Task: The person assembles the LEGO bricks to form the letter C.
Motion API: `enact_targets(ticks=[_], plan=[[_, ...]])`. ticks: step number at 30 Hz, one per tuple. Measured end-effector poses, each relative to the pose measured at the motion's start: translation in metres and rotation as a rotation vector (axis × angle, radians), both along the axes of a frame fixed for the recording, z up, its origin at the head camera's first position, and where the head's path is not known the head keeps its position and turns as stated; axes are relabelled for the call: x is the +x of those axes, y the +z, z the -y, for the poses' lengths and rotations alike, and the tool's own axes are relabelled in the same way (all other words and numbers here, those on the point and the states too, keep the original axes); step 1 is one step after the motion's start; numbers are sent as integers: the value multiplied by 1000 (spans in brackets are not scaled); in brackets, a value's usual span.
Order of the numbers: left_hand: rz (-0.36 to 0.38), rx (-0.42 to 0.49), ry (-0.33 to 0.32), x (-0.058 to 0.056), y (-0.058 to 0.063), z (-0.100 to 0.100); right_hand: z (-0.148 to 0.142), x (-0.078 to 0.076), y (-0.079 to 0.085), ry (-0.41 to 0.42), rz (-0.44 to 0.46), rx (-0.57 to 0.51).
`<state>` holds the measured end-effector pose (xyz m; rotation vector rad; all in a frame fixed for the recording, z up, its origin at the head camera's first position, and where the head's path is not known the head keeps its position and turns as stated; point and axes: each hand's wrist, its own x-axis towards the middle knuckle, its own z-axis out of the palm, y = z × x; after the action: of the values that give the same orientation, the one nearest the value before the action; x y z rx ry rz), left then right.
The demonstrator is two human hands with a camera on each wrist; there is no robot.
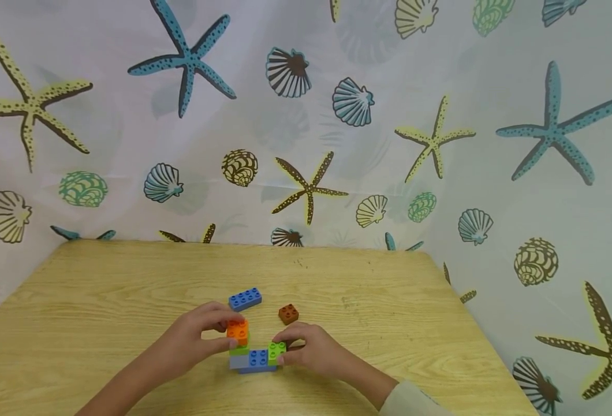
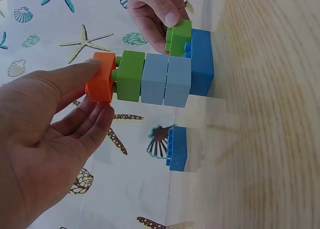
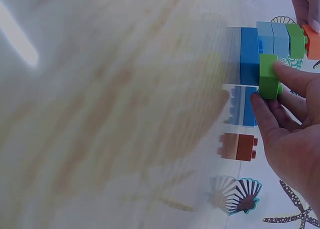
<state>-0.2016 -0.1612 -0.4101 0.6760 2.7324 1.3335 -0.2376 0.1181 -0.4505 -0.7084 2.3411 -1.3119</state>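
Observation:
My left hand [image 1: 194, 338] pinches an orange brick [image 1: 237, 331] between thumb and fingers at the top of a stack. Under it, a green brick [image 2: 131, 76] shows its studs in the small gap below the orange one. Two light blue bricks [image 2: 166, 81] come below, on one end of a long blue brick [image 2: 202, 64] lying on the table. At that brick's other end, my right hand [image 1: 316, 351] holds a second green brick [image 3: 268, 76] between thumb and fingers. This green brick sits right at the blue brick's top, its studs facing up.
Behind the stack, another blue brick [image 1: 245, 299] lies on the wooden table [image 1: 389, 323]. A small brown brick [image 1: 288, 314] stands beyond the right hand. A curtain [image 1: 306, 127] printed with shells and starfish hangs along the table's back and sides.

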Motion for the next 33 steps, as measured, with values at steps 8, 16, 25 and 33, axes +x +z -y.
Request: enact_targets(ticks=[8, 16, 25, 33], plan=[[23, -29, -3, 0, 1, 0, 0, 1, 2, 5, -3, -2], [4, -52, 4, -1, 1, -2, 1, 1, 2, 4, -4, 2], [20, -69, -22, -1, 5, -4, 1, 0, 0, 5, -7, 3], [-28, -118, -68, -3, 7, -3, 1, 0, -1, 5, -8, 7]])
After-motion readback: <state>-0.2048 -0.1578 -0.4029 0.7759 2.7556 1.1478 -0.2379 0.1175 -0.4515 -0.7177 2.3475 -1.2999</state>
